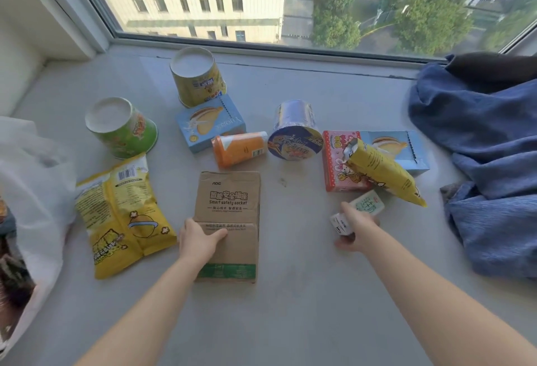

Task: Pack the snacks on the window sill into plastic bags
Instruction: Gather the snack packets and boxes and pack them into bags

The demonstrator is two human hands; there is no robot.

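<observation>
Snacks lie scattered across the grey window sill (pixel 290 293), seen from the head camera. The left hand (pixel 197 242) grips the left edge of a brown cardboard socket box (pixel 229 208), thumb laid across its face and fingers out of sight past the edge. The box lies flat with its long axis running away from the person, print upright to them. The right hand (pixel 359 229) is curled round a small white-and-green milk carton (pixel 367 205), whose long axis slants from lower left to upper right.

Left of the brown box a yellow popcorn bag (pixel 125 217) lies flat, lengthwise toward the window. Behind it a green paper cup (pixel 125 130) and a yellow paper cup (pixel 197 80) stand upside down. A blue cake box (pixel 210 123) touches the yellow cup. An orange canister (pixel 239 149) lies on its side just in front, cap pointing right. A blue noodle cup (pixel 295 133) lies tipped with its lid facing the person.

To the right, a yellow snack bag (pixel 383 171) leans across a pink box (pixel 340 168) and a second blue cake box (pixel 398 147), with its torn end up-left and its lower corner near the carton.

A white plastic bag (pixel 35 168) sits at the far left, and blue cloth (pixel 479 139) lies at the right.
</observation>
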